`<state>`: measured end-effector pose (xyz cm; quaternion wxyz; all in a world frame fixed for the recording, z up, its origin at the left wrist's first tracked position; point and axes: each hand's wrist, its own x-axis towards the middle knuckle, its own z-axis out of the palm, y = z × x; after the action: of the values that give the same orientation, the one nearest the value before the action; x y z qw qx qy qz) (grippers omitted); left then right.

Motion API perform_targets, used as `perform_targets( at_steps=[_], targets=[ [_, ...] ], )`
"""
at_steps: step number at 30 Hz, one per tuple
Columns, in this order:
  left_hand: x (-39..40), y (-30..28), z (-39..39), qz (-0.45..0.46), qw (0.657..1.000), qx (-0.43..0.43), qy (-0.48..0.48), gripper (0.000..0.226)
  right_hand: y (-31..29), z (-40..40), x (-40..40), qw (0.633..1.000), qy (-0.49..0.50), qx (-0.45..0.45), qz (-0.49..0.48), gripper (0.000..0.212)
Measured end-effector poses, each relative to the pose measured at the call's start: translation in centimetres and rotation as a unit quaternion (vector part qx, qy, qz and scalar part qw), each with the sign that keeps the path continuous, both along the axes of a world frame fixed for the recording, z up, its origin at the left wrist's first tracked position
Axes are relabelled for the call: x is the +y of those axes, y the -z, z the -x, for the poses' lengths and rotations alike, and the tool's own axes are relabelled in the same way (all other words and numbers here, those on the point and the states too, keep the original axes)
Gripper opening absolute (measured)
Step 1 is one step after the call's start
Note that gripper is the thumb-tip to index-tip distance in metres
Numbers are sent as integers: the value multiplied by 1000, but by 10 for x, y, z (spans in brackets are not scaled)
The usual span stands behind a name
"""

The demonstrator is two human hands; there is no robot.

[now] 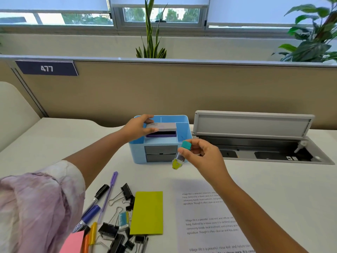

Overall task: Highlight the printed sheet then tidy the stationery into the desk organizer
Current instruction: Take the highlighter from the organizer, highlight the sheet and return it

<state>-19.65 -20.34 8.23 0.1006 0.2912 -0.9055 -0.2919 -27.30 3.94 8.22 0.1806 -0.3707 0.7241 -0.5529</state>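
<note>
Left hand: fingers and thumb clasp a grey stamp pad over the blue desk organizer. Right hand: pinches a teal-capped highlighter near the organizer's front edge.

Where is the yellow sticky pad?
In the head view, the yellow sticky pad lies low on the desk, between the binder clips and the printed sheet.

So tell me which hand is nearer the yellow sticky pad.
Right. The right hand, pinching a highlighter, hovers just beyond the yellow sticky pad; the left hand is farther back over the organizer.
</note>
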Motion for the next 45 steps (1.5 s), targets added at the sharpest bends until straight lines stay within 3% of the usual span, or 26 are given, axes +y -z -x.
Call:
perform_targets(
  at_steps=[8, 14, 17, 24, 40, 45],
  targets=[
    [-2, -6, 6, -60, 996, 56, -46, 48, -10, 11, -20, 999, 8, -35, 41, 27],
    [-7, -17, 15, -110, 991, 46, -58, 52, -32, 34, -70, 998, 45, 39, 29, 29],
    [-2, -17, 20, -160, 981, 81, -75, 56, -33, 39, -93, 995, 56, 88, 5, 35],
    [0, -7, 21, -232, 960, 119, -104, 62, -29, 40, -119, 986, 112, 117, -28, 42],
    [5, -12, 23, -242, 960, 110, -91, 59, -53, 26, -123, 973, 94, 210, 23, 35],
    [4, -10, 24, -240, 960, 110, -92, 59, -44, 27, -129, 976, 83, 200, -14, 33]
  ],
)
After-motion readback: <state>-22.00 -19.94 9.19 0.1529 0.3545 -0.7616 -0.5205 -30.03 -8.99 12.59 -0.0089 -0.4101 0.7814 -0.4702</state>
